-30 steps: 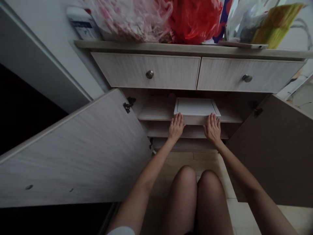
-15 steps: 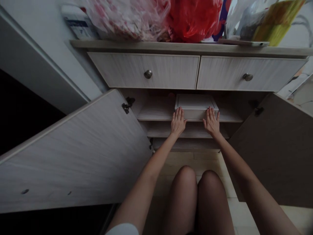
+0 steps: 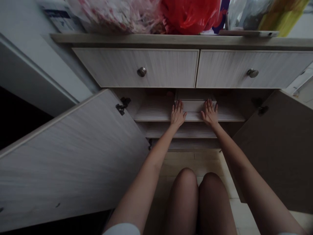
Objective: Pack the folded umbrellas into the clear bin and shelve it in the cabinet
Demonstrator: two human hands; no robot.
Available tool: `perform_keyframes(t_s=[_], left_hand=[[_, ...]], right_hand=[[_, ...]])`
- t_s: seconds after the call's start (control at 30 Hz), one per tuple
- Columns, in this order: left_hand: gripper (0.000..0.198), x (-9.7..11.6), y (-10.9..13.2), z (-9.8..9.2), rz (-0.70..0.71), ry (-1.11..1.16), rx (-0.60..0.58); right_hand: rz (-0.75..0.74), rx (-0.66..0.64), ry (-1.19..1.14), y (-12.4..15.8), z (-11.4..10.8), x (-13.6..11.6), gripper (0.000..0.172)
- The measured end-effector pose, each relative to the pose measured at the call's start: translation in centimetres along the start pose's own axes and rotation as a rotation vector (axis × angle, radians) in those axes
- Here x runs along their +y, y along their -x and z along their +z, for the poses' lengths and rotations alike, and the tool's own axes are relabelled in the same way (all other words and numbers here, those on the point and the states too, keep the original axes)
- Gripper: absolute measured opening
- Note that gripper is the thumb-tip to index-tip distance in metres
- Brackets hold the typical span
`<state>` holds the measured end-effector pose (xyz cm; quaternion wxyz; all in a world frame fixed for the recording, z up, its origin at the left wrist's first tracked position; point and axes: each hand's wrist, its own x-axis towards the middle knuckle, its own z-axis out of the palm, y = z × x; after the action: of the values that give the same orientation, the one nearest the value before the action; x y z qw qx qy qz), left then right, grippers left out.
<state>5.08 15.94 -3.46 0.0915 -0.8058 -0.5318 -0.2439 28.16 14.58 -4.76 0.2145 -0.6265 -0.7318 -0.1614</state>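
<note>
A flat white box (image 3: 194,103) lies on the top shelf (image 3: 151,114) inside an open wooden cabinet, mostly under the drawers. My left hand (image 3: 178,114) rests flat against the box's near left end, fingers stretched out. My right hand (image 3: 209,113) lies the same way against its near right end. Both palms press on the box's front edge. Only the near strip of the box shows.
Both cabinet doors stand open: the left door (image 3: 70,153) and the right door (image 3: 281,143). Two shut drawers with round knobs (image 3: 141,71) (image 3: 252,72) sit above. Plastic bags (image 3: 188,14) crowd the cabinet top. Two lower shelves (image 3: 161,130) and my knees (image 3: 198,182) are below.
The white box has slid deeper into the cabinet, under the drawers, with both hands following it forward. The view has moved slightly closer.
</note>
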Motion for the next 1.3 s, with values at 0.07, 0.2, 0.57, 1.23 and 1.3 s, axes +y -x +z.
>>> perform_keyframes(t_s=[0.07,0.2,0.57,1.23,1.3], left_hand=[[0.071,-0.1,-0.7,0.2,-0.007,-0.005,-0.011],[0.072,-0.5,-2.0,0.4,-0.021,-0.007,-0.041],[0.073,-1.0,-3.8,0.6,-0.026,0.003,-0.077],[0.055,-2.8,18.2,-4.1,-0.303,0.497,0.396],[0.046,-4.1,23.7,-5.7,-0.501,0.503,0.52]], right_hand=[[0.0,-0.009,-0.011,-0.7,0.3,0.2,0.071],[0.017,-0.044,-0.011,-2.0,0.5,0.3,0.071],[0.025,-0.122,0.047,-4.2,0.2,0.5,0.07],[0.346,0.444,-0.696,18.2,-12.4,0.9,0.043],[0.442,0.537,-0.578,23.4,-14.9,2.6,0.036]])
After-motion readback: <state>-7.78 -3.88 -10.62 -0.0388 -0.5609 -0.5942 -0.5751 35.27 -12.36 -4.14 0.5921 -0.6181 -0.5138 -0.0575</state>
